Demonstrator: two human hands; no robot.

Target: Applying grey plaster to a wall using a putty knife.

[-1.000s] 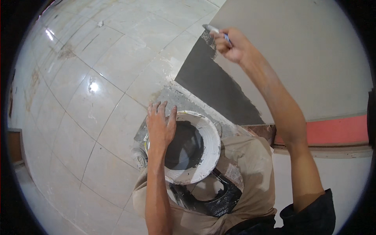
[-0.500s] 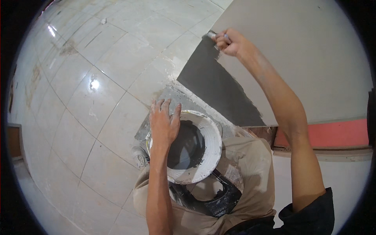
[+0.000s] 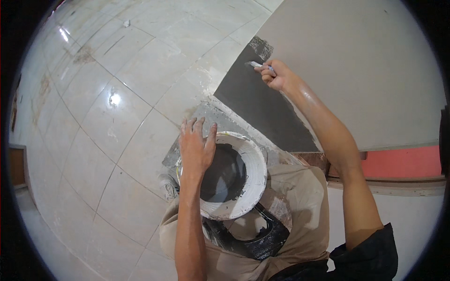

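My right hand (image 3: 277,75) is closed round the pale handle of a paintbrush (image 3: 254,64). Its bristle end, hard to make out, lies against a dark grey painted patch (image 3: 262,103) on the lower left part of the light grey wall (image 3: 356,70). Below stands a white bucket (image 3: 255,175) with dark grey paint (image 3: 225,173) inside. Over the bucket's left rim rests my left hand (image 3: 194,145), its fingers stretched out and slightly apart, stained grey. A rougher, thinner dab of grey shows at the top of the painted patch.
A black paint-smeared plastic piece (image 3: 267,239) sits below the bucket, between my legs. Glossy floor tiles (image 3: 131,126) spread to the left. A grey sheet (image 3: 211,114) lies beneath the bucket by the wall's foot. At the right is a red panel (image 3: 403,161).
My right hand has moved down along the wall with the paintbrush, leaving fresh grey near the patch's top. My left hand stays on the bucket rim.
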